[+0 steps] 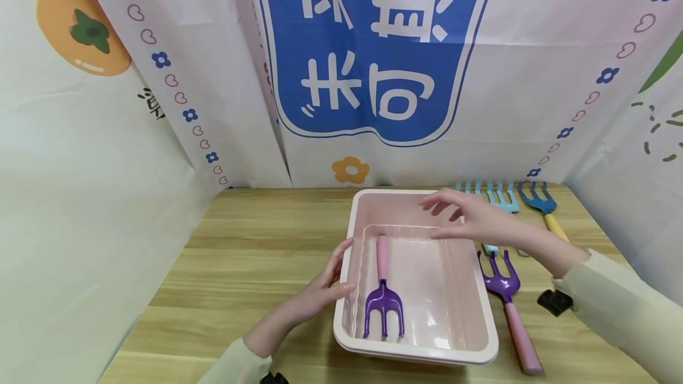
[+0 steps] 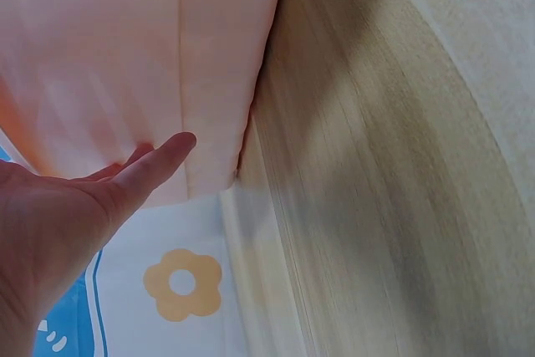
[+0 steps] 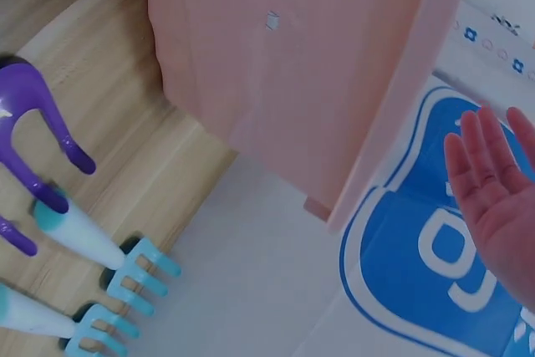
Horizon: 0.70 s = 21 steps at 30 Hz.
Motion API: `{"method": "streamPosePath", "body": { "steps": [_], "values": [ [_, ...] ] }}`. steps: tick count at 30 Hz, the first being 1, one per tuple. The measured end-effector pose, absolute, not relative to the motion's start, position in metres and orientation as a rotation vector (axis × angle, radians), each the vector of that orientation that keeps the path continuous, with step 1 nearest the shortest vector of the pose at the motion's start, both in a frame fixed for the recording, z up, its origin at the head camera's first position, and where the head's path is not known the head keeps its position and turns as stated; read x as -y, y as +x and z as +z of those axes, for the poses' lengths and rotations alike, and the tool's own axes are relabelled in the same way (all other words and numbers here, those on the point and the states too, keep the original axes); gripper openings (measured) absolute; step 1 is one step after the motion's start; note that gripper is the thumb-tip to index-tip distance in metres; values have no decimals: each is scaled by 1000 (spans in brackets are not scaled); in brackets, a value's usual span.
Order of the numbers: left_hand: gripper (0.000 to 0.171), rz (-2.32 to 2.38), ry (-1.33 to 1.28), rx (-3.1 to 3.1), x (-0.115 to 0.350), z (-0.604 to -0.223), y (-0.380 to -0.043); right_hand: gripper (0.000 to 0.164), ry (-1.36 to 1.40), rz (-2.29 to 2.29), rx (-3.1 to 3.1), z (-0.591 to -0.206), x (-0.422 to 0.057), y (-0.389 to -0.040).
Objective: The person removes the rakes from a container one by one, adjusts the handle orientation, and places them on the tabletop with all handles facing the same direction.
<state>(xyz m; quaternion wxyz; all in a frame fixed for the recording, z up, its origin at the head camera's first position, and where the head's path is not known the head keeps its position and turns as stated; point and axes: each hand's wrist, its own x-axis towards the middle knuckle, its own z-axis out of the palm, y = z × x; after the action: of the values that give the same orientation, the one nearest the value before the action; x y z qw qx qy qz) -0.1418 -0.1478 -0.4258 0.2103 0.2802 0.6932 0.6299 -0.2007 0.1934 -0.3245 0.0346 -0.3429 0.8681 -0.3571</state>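
Note:
A pale pink plastic bin (image 1: 416, 351) stands on the table. Inside it lies a purple hand fork (image 1: 383, 300) with a pink handle, tines toward me. My left hand (image 1: 325, 283) is at the bin's left side; its fairly straight fingers rest against the outer wall in the left wrist view. Over the bin's far right part, my right hand (image 1: 469, 216) hovers with nothing in it, fingers apart and slightly bent. A second purple hand fork (image 1: 514, 319), also pink-handled, lies on the table just right of the bin.
Light blue rakes (image 3: 140, 277) with pale handles lie behind at the right, partly hidden by my right hand and forearm in the head view. Beside them is a dark blue fork (image 1: 539, 201) with a yellow handle. A printed cloth (image 1: 235, 153) hangs behind the wooden table (image 1: 256, 242).

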Motion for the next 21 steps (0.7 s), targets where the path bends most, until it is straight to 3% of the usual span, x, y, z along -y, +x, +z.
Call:
{"method": "streamPosePath", "body": {
  "steps": [10, 21],
  "values": [
    [77, 1740, 768, -1936, 147, -425, -142, 63, -1155, -991, -2519, -351, -162, -228],
    [76, 1741, 770, -1933, 148, -424, -142, 69, -1393, -911, -2272, -381, -145, -235]
  ]
}}
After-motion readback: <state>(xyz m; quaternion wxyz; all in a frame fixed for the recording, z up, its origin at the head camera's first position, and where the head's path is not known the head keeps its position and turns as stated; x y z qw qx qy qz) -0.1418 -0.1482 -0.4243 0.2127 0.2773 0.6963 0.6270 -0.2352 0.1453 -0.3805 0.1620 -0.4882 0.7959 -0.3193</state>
